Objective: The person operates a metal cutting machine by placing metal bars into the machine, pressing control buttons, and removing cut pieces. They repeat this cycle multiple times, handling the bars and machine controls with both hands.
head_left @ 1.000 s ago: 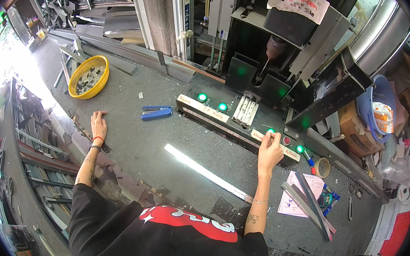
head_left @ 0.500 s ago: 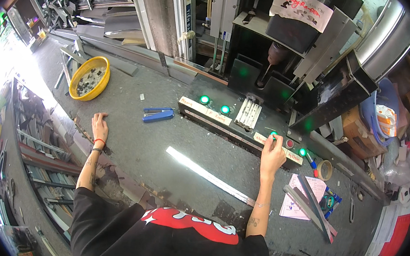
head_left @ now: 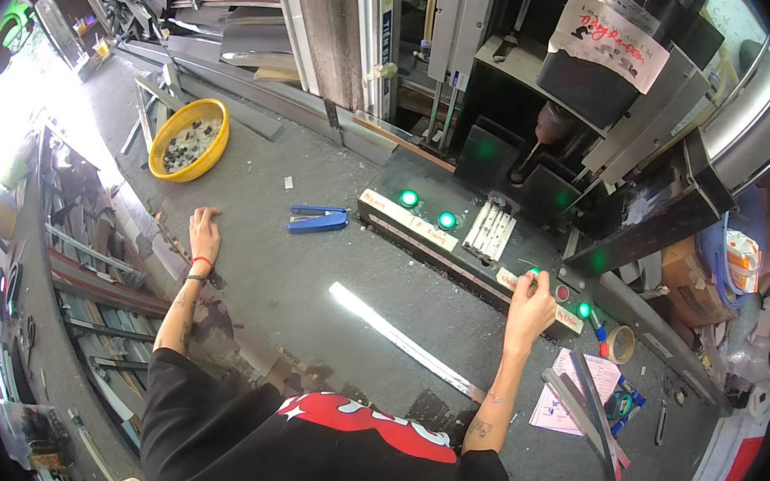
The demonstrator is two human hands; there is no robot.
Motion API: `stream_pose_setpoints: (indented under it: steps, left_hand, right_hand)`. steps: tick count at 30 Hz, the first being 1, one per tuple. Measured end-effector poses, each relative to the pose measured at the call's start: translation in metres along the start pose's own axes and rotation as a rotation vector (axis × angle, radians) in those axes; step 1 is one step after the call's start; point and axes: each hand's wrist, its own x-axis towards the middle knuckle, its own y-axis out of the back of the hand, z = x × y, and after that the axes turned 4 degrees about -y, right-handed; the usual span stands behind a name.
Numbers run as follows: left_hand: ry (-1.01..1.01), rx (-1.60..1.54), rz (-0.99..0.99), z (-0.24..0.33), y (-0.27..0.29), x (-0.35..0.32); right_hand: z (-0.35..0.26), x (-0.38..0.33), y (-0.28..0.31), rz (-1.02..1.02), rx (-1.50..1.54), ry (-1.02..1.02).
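Observation:
My right hand (head_left: 531, 312) is at the front of a dark control box (head_left: 484, 266). Its fingers are bent and pinched at a green-lit button (head_left: 533, 271), partly covering it. Near the left side of the grey worktop, my left hand (head_left: 205, 236) lies with loosely stretched fingers, holding nothing. Two other green lit buttons (head_left: 408, 198) glow at the left of the box, and a red button (head_left: 562, 293) sits just right of my fingers. Between my arms, a long shiny metal strip (head_left: 403, 342) lies flat, its right end near my right forearm.
A yellow bowl (head_left: 219, 146) of small parts and a blue stapler (head_left: 317, 220) lie to the left. Behind the box stands a machine with a drill bit (head_left: 529, 157). At right are a pink paper (head_left: 550, 407) under crossed strips (head_left: 593, 414), a tape roll (head_left: 620, 344) and pens.
The view has shifted slightly, so the scene sits further right. My right hand is still at the green-lit button and my left hand still lies on the worktop.

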Motion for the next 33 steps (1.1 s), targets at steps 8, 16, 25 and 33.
stream_pose_setpoints:
  steps: [8,16,25,33]
  left_hand:
    - [-0.098,0.178,0.053,0.041,0.011,0.007]
    - [-0.764,-0.217,-0.214,0.272,-0.028,0.024]
    - [-0.800,0.011,-0.231,0.332,-0.045,0.053]
    - [-0.964,-0.074,-0.150,0.348,-0.044,0.046]
  right_hand:
    - [0.021,-0.015,-0.021,0.193,0.272,0.072]
    - [0.024,-0.015,-0.023,0.210,0.336,0.103]
    - [0.024,-0.014,-0.019,0.233,0.363,0.145]
    - [0.025,-0.015,-0.020,0.223,0.342,0.161]
